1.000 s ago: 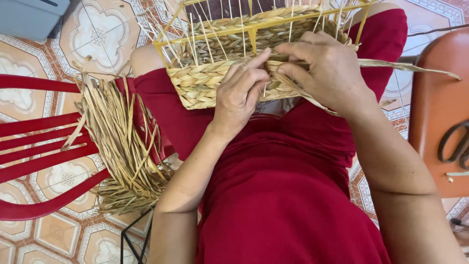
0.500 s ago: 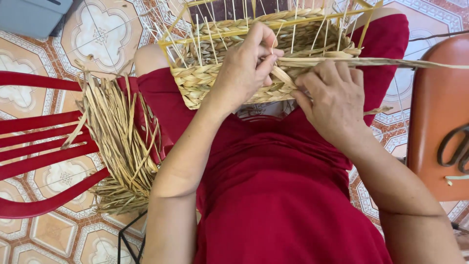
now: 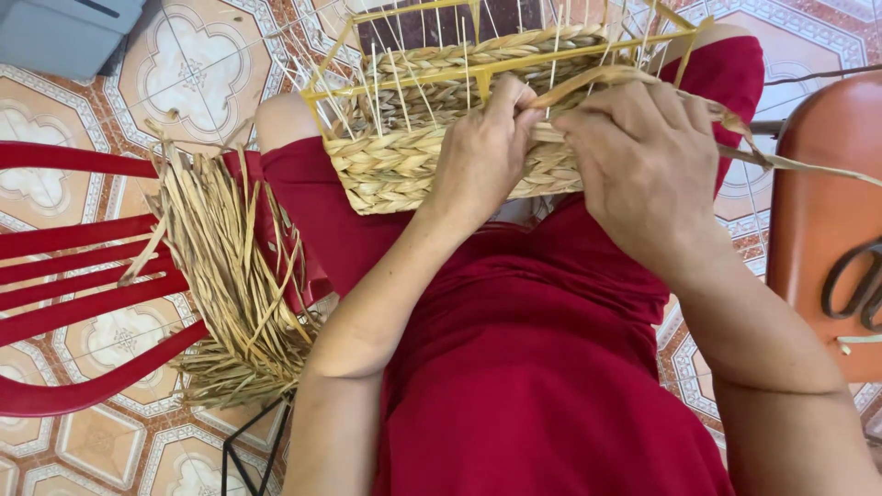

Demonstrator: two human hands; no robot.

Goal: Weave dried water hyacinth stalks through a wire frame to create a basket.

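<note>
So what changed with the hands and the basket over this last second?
The left hand moved up from the woven wall to the basket rim, fingertips now pinching the straw strand. The right hand slid right and now lies over the strand, which trails off right. The basket on the lap, the loose straw bundle and the red chair stayed put.

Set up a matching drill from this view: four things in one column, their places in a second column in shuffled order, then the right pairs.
Things:
1. left hand
2. right hand
3. bundle of dry straw
4. scissors

Places:
A. on the orange seat at the right edge
B. draped over the red chair at the left
C. fingers pressed on the woven basket wall, beside the wire uprights
D. gripping the loose twisted strand that trails to the right

Pairs: 1-C, 2-D, 3-B, 4-A
</note>
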